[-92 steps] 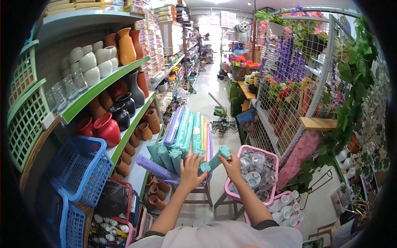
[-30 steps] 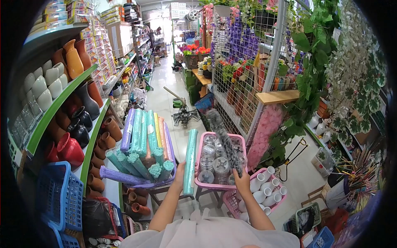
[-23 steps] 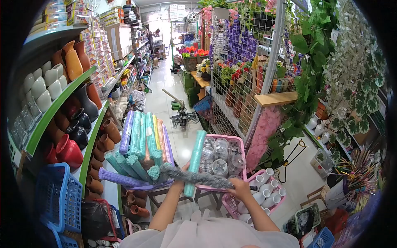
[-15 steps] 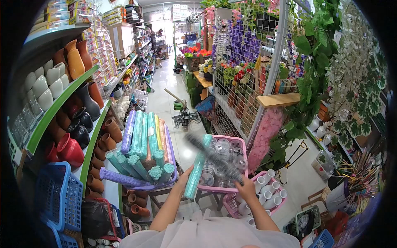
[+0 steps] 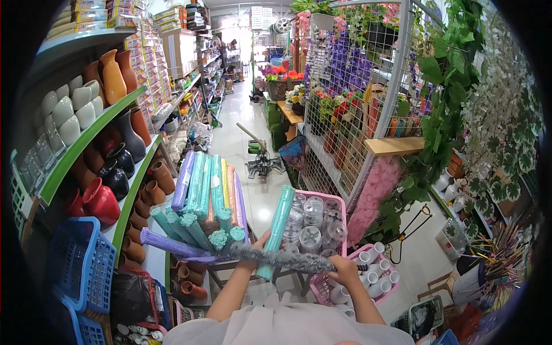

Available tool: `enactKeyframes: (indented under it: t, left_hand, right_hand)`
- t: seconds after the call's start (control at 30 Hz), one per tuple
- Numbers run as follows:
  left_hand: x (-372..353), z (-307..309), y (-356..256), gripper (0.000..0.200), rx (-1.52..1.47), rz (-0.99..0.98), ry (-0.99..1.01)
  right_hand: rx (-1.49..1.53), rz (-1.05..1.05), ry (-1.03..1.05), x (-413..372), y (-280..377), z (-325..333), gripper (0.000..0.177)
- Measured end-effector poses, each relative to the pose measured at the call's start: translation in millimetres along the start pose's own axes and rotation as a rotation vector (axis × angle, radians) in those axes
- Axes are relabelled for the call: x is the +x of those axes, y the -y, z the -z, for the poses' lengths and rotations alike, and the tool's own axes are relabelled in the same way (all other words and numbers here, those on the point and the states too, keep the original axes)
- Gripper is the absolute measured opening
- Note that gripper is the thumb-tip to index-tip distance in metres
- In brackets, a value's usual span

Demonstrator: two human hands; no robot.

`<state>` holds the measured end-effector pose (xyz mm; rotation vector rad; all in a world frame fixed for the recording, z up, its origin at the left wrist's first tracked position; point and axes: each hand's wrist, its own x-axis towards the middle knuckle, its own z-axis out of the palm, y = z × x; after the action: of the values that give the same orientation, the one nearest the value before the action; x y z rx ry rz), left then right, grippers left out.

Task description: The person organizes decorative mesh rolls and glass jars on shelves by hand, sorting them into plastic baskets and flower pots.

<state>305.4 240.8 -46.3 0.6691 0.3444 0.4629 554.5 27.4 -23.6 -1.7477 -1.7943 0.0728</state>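
Observation:
My left hand (image 5: 257, 248) is closed around the lower part of a long teal bundle (image 5: 280, 215) in shiny clear wrap, tilted with its top to the right. A fuzzy grey duster (image 5: 299, 261) is gripped by its handle in my right hand (image 5: 344, 270). The duster's head lies across the bundle's lower end, pointing left. To the left, similar teal, purple, yellow and orange bundles (image 5: 198, 192) are piled in a purple basket (image 5: 245, 221). Behind the duster, a pink basket (image 5: 345, 221) holds several clear plastic jars (image 5: 310, 237).
White vases (image 5: 379, 270) fill a pink crate at lower right. Shelves of pots and red vases (image 5: 100, 204) line the left, with blue baskets (image 5: 80, 261) below. A wire rack (image 5: 339, 132) with artificial flowers borders the aisle, where a metal stand (image 5: 263, 164) sits.
The duster has swung down and left, from slanting up behind the bundle to lying across its lower end. The bundle stays in my left hand, slightly shifted right.

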Motion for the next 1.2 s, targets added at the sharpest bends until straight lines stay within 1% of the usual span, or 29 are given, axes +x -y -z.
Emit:
enactKeyframes:
  t: [0.07,0.1,0.2,0.27,0.3,0.33,0.37,0.4,0.47,0.5,0.53,0.6,0.63,0.67,0.7,0.73,0.77,0.8,0.83,0.87,0.9,0.93,1.0,1.03,1.07,1.1,1.13,1.17,1.2]
  left_hand:
    - [2,-3,5,0.051,0.034,0.056,-0.106]
    - [-5,-14,2,0.049,0.131,-0.006,-0.115]
    - [-5,-8,2,0.050,0.161,0.069,-0.166]
    - [-5,-2,6,0.050,0.246,0.001,-0.214]
    - [-4,1,7,0.051,0.330,-0.066,-0.259]
    - [-9,-21,-4,0.054,0.210,-0.139,-0.114]
    - [-7,-20,-6,0.055,0.195,-0.121,-0.125]
    - [-6,-17,-5,0.055,0.179,-0.101,-0.138]
    - [-9,-7,-1,0.055,0.187,-0.059,-0.144]
    - [-11,-10,-4,0.054,0.199,-0.019,-0.142]
    - [-13,-14,-4,0.054,0.199,-0.021,-0.145]
    - [-17,-26,-3,0.053,0.123,-0.020,-0.342]
    - [-12,-16,3,0.053,0.122,-0.019,-0.341]
    - [-4,1,10,0.053,0.097,-0.082,-0.281]
    - [-2,7,10,0.053,0.072,-0.145,-0.220]
    - [-6,17,4,0.062,0.055,0.023,-0.206]
    - [-3,20,9,0.062,0.100,-0.042,-0.231]
    - [-4,9,9,0.063,0.142,-0.106,-0.258]
    - [-8,2,3,0.061,0.198,-0.008,-0.336]
    - [-11,-7,0,0.061,0.195,-0.007,-0.338]
    - [-14,-14,-1,0.058,0.127,-0.059,-0.243]
    - [-15,-16,-3,0.055,0.062,-0.112,-0.147]
    - [-13,-18,-5,0.053,0.054,-0.033,-0.174]
    - [-11,-21,-4,0.053,0.095,-0.140,-0.174]
    - [-10,-27,-4,0.052,0.135,-0.248,-0.172]
    - [-12,-20,-7,0.055,-0.060,-0.125,-0.030]
    - [-13,-16,-7,0.055,0.052,-0.121,-0.066]
    - [-11,-14,-5,0.052,0.043,-0.073,-0.151]
    - [-10,-19,-5,0.050,0.034,-0.027,-0.236]
  right_hand:
    - [0.117,-0.310,-0.119,4,-5,-2,0.034]
    - [0.188,-0.471,-0.138,11,-8,-2,0.031]
    - [0.278,-0.518,-0.277,17,2,0,0.030]
    - [0.248,-0.461,-0.213,7,3,-9,0.032]
    - [0.171,-0.250,-0.123,1,0,-12,0.034]
    - [0.093,-0.038,-0.032,1,0,-12,0.036]
    - [-0.009,-0.072,0.126,4,0,-6,0.037]
    - [-0.007,-0.069,0.131,5,-5,-8,0.037]
    - [0.092,-0.361,-0.106,9,-17,-18,0.037]
    - [0.130,-0.477,-0.151,16,-13,-13,0.035]
    - [0.132,-0.475,-0.150,18,-8,-10,0.035]
    - [0.190,-0.464,-0.219,17,3,-7,0.036]
    - [0.187,-0.274,-0.234,12,5,-13,0.035]
    - [0.186,-0.274,-0.236,8,4,-12,0.035]
    - [0.081,-0.142,-0.053,7,5,-9,0.035]
    - [-0.024,-0.009,0.130,5,5,-7,0.034]
    - [-0.017,0.021,0.021,4,-1,-13,0.033]
    - [-0.017,0.021,0.022,7,-9,-19,0.033]
    - [0.040,-0.211,-0.059,10,-16,-25,0.032]
    - [0.095,-0.442,-0.139,14,-16,-25,0.032]
    - [0.142,-0.449,-0.284,17,-14,-26,0.031]
    - [0.144,-0.445,-0.282,17,-13,-26,0.031]
    - [0.138,-0.305,-0.227,12,-8,-25,0.031]
    - [0.137,-0.309,-0.227,10,-6,-22,0.031]
    - [0.090,-0.214,-0.141,9,-2,-15,0.031]
    - [0.044,-0.119,-0.055,9,1,-9,0.031]
    - [-0.002,-0.023,0.033,9,2,-6,0.031]
    - [0.051,-0.078,-0.077,9,-4,-12,0.030]
    - [0.051,-0.078,-0.077,11,-5,-13,0.030]
